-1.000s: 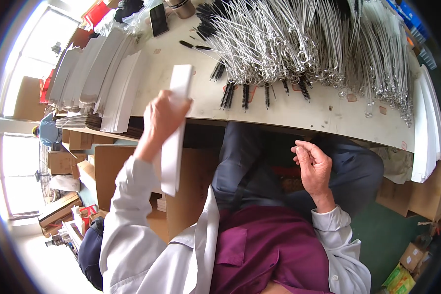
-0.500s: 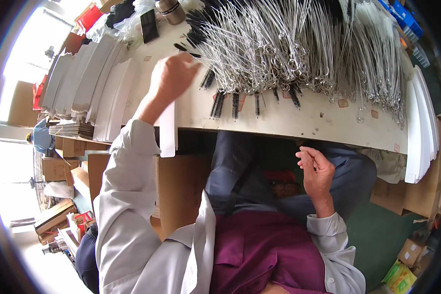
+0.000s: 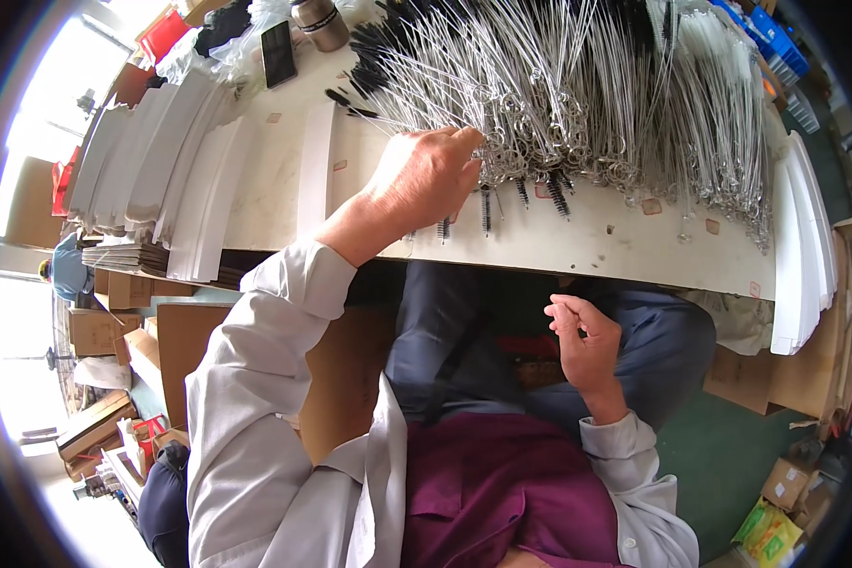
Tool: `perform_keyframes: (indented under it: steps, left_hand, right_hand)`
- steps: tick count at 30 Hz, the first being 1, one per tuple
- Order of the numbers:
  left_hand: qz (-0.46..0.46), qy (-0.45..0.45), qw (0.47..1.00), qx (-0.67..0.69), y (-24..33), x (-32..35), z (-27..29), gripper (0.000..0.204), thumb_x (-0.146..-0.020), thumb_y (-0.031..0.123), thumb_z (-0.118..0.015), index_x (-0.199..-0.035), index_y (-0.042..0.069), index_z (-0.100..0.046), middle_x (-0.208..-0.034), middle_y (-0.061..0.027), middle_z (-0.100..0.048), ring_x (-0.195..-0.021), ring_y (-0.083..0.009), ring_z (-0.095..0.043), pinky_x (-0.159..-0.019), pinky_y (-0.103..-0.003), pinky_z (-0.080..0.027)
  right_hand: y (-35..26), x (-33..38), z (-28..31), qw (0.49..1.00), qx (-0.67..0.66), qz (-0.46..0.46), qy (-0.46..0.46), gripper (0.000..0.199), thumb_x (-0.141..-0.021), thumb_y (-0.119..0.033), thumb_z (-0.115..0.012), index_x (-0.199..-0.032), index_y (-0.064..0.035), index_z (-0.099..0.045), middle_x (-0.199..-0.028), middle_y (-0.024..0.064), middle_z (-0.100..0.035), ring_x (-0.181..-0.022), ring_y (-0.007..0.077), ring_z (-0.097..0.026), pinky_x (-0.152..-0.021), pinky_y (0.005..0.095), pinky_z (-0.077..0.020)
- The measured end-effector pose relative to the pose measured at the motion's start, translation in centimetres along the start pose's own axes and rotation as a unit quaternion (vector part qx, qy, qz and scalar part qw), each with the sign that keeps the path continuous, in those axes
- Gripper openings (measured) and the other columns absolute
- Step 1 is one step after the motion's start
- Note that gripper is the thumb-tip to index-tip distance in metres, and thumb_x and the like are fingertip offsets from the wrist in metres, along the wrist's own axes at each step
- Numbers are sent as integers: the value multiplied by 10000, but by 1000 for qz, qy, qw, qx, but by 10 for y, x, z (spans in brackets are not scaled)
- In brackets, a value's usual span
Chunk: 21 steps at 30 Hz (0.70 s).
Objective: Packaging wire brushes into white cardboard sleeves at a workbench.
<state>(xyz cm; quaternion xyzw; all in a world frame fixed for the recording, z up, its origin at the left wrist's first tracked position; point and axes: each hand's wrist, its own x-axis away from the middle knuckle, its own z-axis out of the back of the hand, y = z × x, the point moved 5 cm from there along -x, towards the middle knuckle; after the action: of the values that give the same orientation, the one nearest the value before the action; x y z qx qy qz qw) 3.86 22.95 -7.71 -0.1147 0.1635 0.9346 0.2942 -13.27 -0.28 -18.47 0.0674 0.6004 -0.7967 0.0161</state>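
Observation:
My left hand reaches over the table's front part, with its fingers closed among the looped ends of the wire-handled brushes. What the fingertips grip is hidden behind the hand. Below the table edge, my right hand is held above my lap, its fingers curled together with nothing visible in them. Several black bristle heads stick out from the near side of the brush pile. A narrow white strip lies left of my left hand, its near end hidden by my sleeve.
White folded card stacks stand at the table's left, and more white strips at its right end. A dark phone and a metal flask are at the back left. Cardboard boxes stand under the table.
My left hand has moved right, from over the white strip to the looped brush ends, uncovering the strip. My right hand's fingers are curled a little closer together.

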Motion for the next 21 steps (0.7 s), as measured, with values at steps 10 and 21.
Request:
perform_keyframes:
  steps: [10,21]
  left_hand:
    - [-5,30,999,26,20,-6,3,197,-905,165,-703,-1048,31,-676,-838,-137,-715,-782,-320,-735,-724,-412,-578]
    - [103,122,957,243,4,-19,67,71,-883,94,-719,-870,31,-691,-768,-69,-712,-721,-119,-690,-690,-292,-559]
  right_hand:
    - [-3,0,-7,1000,5,-6,-9,145,-984,-66,-674,-1083,22,-734,-887,125,-775,-757,146,-742,-697,260,-573]
    - [-34,-28,-1,991,59,116,17,108,-940,-37,-710,-1032,16,-729,-857,136,-744,-683,206,-704,-645,298,-555]
